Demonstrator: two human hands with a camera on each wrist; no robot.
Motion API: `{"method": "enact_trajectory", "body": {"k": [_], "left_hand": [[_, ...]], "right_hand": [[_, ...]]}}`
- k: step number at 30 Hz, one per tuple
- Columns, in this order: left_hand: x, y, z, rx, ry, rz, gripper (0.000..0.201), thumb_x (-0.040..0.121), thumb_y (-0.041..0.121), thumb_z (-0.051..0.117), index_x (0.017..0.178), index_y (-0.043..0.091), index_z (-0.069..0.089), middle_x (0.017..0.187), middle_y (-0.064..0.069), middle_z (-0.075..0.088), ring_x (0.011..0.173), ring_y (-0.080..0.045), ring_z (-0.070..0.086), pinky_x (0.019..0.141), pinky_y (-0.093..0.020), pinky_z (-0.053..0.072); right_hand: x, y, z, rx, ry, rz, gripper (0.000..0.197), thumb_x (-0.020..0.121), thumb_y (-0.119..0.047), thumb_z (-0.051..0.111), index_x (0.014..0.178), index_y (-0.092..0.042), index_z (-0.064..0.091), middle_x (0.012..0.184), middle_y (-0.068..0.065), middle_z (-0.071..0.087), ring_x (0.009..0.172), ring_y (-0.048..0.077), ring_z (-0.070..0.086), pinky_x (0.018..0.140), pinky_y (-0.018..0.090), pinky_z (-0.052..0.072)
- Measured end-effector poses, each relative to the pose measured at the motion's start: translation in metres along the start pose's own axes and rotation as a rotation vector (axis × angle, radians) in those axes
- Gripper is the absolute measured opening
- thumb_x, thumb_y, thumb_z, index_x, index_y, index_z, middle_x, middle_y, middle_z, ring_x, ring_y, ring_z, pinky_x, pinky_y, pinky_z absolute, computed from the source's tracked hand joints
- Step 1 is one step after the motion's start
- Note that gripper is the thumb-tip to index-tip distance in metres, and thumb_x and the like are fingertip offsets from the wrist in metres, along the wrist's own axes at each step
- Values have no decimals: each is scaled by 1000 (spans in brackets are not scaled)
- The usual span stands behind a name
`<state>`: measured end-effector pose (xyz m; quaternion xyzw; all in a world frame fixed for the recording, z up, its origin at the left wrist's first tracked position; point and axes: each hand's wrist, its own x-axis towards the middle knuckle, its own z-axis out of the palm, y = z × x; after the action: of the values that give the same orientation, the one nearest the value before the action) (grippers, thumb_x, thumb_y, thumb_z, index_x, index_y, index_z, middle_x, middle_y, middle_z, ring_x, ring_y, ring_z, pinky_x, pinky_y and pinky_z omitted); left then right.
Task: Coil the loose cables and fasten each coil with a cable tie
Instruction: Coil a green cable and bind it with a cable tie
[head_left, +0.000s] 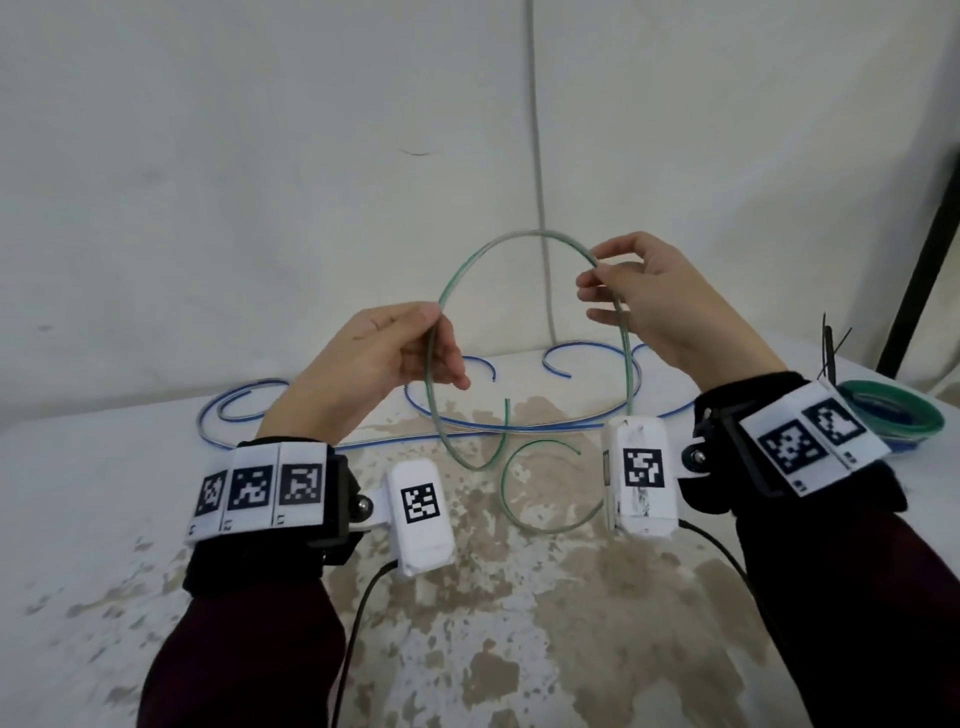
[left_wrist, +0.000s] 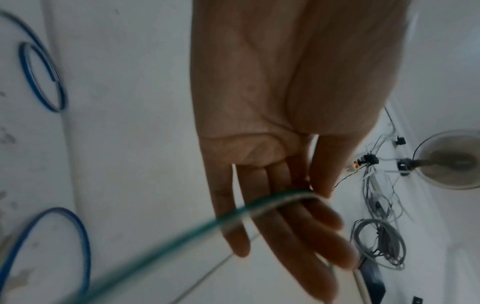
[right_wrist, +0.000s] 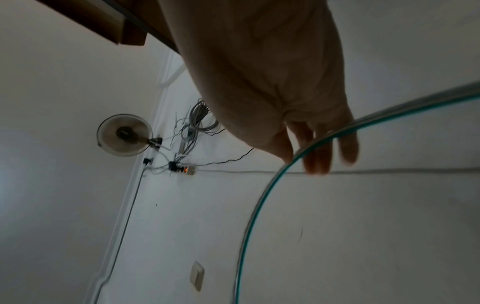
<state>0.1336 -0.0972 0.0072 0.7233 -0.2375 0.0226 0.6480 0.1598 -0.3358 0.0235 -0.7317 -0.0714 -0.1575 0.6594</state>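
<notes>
A thin green cable (head_left: 519, 240) arcs in a loop held up above the table between both hands. My left hand (head_left: 415, 348) pinches its left side between thumb and fingers; the left wrist view shows the green cable (left_wrist: 182, 234) running under the thumb across the fingers. My right hand (head_left: 618, 288) pinches the right side of the loop, and the green cable (right_wrist: 262, 195) curves past its fingertips in the right wrist view. The cable's loose end (head_left: 540, 499) curls on the table. A long blue cable (head_left: 244, 410) lies loose along the back of the table.
A finished green coil (head_left: 898, 415) lies at the table's right edge, with black cable ties (head_left: 831, 348) beside it. The white table (head_left: 104, 519) has brown worn patches. A white wall with a grey cord (head_left: 537, 156) stands close behind. A dark post (head_left: 919, 270) rises at right.
</notes>
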Motion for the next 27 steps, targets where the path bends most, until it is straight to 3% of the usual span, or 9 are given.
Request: {"method": "enact_trajectory", "body": {"k": [3, 5, 7, 10, 13, 16, 19, 22, 27], "left_hand": [[2, 4, 1, -30, 116, 67, 32, 101, 16, 36, 81, 4, 58, 58, -1, 64, 56, -18, 64, 70, -32, 55], [5, 7, 7, -87, 199, 88, 30, 101, 15, 37, 83, 4, 58, 57, -1, 64, 54, -17, 64, 69, -30, 55], [8, 10, 16, -197, 262, 118, 29, 102, 13, 36, 84, 3, 57, 57, -2, 65, 55, -17, 65, 69, -29, 56], [8, 15, 28, -301, 266, 153, 24, 102, 12, 35, 90, 4, 54, 67, -5, 71, 66, -20, 70, 72, -28, 57], [7, 22, 32, -336, 226, 158, 18, 102, 13, 35, 94, 7, 50, 80, -10, 74, 79, -25, 72, 82, -33, 56], [4, 27, 28, -288, 240, 161, 16, 102, 14, 36, 94, 8, 49, 86, -11, 74, 84, -27, 71, 87, -37, 54], [3, 27, 22, -247, 263, 152, 16, 102, 15, 37, 94, 9, 49, 87, -11, 74, 85, -28, 72, 88, -38, 53], [2, 28, 19, -244, 287, 149, 18, 102, 18, 37, 94, 9, 50, 87, -11, 74, 84, -28, 72, 87, -38, 54], [1, 33, 15, -145, 300, 42, 32, 101, 36, 35, 103, 11, 55, 95, -14, 73, 89, -27, 71, 86, -37, 53]], "right_hand": [[4, 2, 3, -289, 185, -147, 14, 92, -16, 55, 105, -18, 53, 97, 0, 56, 87, 15, 53, 75, 26, 43], [-2, -7, 7, -381, 206, -307, 10, 89, -15, 58, 99, -15, 59, 84, -3, 57, 78, 12, 54, 73, 23, 43], [-14, -19, 13, -402, -77, -293, 3, 88, -13, 60, 90, -13, 62, 74, -4, 60, 66, 9, 57, 67, 23, 48], [-32, -28, 24, -436, -538, -142, 14, 87, -20, 64, 95, -7, 65, 76, 3, 66, 67, 11, 62, 64, 25, 55], [-35, -21, 36, -554, -713, -74, 21, 85, -23, 68, 97, -6, 64, 80, 7, 68, 72, 14, 65, 69, 28, 58], [-35, -4, 47, -533, -818, 91, 20, 85, -19, 70, 91, -5, 57, 79, 13, 68, 71, 23, 68, 68, 33, 59], [-38, 12, 58, -560, -863, 173, 23, 86, -24, 68, 92, -6, 54, 80, 14, 69, 68, 24, 68, 66, 36, 59], [-40, 15, 66, -598, -871, 121, 16, 93, -21, 59, 93, -5, 58, 72, 10, 66, 59, 20, 64, 67, 35, 59], [-35, -13, 52, -333, -637, -104, 23, 100, -13, 43, 83, -6, 56, 66, 7, 57, 56, 17, 56, 59, 27, 53]]}}
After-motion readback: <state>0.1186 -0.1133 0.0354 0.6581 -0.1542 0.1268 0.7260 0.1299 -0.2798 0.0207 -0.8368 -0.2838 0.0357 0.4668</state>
